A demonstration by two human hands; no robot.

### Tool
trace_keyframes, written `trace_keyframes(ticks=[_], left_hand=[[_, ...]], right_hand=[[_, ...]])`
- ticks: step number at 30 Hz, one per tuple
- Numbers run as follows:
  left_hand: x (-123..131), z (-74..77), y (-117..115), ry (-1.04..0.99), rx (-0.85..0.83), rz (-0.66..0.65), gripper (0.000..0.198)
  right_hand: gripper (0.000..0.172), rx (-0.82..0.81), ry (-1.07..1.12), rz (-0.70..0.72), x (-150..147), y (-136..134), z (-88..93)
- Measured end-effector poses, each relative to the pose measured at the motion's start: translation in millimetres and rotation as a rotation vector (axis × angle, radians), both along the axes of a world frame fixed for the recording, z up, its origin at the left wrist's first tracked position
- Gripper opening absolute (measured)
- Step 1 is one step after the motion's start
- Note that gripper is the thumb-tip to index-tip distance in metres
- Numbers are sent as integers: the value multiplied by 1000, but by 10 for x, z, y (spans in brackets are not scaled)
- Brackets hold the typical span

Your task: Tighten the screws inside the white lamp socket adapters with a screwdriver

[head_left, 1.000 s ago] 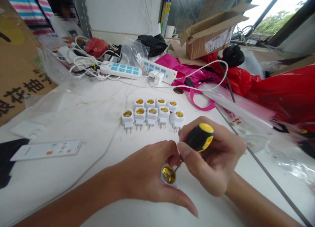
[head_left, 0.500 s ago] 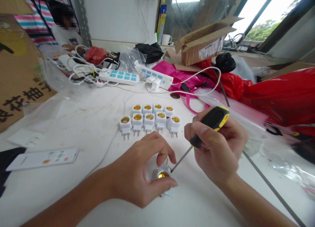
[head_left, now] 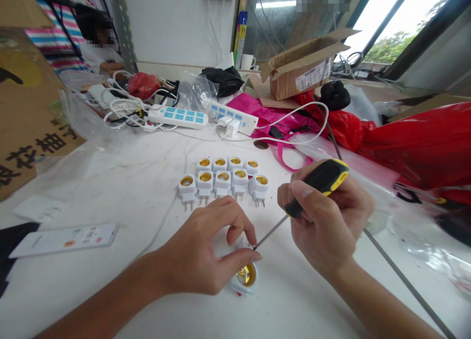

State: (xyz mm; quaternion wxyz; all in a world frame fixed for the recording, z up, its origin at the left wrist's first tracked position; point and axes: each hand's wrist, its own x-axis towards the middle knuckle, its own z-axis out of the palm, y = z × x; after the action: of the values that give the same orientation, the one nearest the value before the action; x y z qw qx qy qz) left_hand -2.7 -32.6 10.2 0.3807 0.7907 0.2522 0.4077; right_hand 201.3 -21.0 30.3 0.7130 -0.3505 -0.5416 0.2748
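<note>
My left hand (head_left: 211, 248) is closed, thumb and fingers pinching the plug end of a white lamp socket (head_left: 250, 286) whose gold-coloured threaded opening faces me. The thumb and fingers hide part of the socket, including most of its plug end. A screwdriver (head_left: 317, 184) with a black and yellow handle is wrapped in the fingers of my right hand (head_left: 327, 231). Its metal shaft slants down to the left, and the tip meets the socket beside my left fingertips. Beyond my hands, several matching lamp sockets (head_left: 222, 185) stand in two rows, the front ones with their pins toward me.
Power strips (head_left: 178, 117) and tangled white cables lie at the back. A pale phone-like slab (head_left: 66, 241) is at left, near a large carton (head_left: 33, 113). An open cardboard box (head_left: 300, 76) and red plastic bags (head_left: 415, 133) fill the right. Another person (head_left: 101, 54) sits back left.
The lamp socket has tilted and turned so its gold opening shows more fully, nearer me. My left thumb has shifted up onto the plug end, and the screwdriver tip has moved slightly up and left.
</note>
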Motion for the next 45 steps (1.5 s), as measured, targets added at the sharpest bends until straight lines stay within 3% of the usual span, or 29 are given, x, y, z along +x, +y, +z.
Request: trace_keyframes(ticks=[20,30,38,45], left_hand=[[37,33,-5,21,-94,79,48],[33,19,4,74,-137,101,48],[25,7,-3,84,-120,102,49],[22,29,10,85,-113,96,48]], right_hand=[[16,80,-42,-29,-17,-28,12],[16,215,-117,-109,-6,21,-39],[16,163,-117,-58,-24,-29,4],[17,210,-117,-63,1,14,-46]])
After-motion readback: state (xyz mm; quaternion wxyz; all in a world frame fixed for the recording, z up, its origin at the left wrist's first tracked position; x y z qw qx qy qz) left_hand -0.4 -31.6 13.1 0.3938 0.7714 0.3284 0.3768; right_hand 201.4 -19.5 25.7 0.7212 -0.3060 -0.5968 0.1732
